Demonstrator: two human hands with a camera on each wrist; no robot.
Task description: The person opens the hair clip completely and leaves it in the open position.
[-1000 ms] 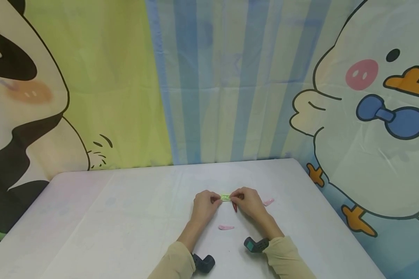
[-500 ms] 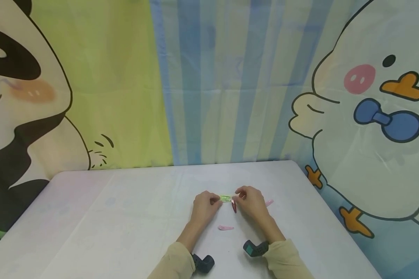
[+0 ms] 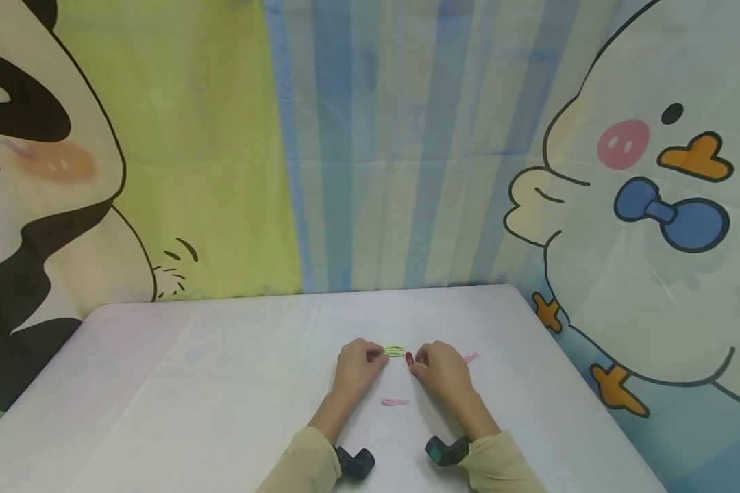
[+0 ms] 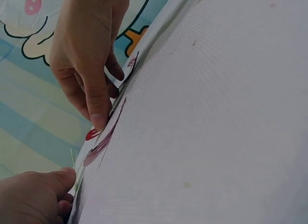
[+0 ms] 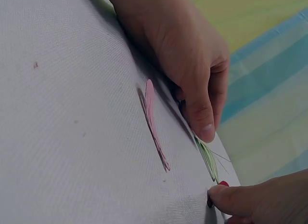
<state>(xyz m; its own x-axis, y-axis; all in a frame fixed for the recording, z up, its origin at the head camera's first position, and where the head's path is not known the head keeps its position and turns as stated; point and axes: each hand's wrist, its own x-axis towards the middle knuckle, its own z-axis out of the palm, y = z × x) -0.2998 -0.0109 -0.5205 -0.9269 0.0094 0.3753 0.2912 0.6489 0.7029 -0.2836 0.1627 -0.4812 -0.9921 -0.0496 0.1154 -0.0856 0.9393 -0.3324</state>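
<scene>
Several green hair clips (image 3: 394, 351) lie side by side on the white table, between the two hands. My left hand (image 3: 358, 368) holds their left end between thumb and fingers; in the right wrist view its thumb covers one end of the green clips (image 5: 207, 159). With thumb and fingers, my right hand (image 3: 442, 370) pinches a red hair clip (image 3: 410, 359) just right of the green ones. In the left wrist view, the red clip (image 4: 92, 134) shows partly under the right thumb. A pink hair clip (image 3: 395, 402) lies nearer the person, touched by neither hand.
Another pink hair clip (image 3: 471, 357) lies beyond the right hand, partly hidden by it. A white cloth covers the table (image 3: 191, 397). Behind it hangs a printed curtain (image 3: 376, 171). Dark wrist cameras (image 3: 355, 465) sit by both cuffs.
My right hand has left the right end of the green clips and moved down a little onto the red clip. The left hand stays at the green clips.
</scene>
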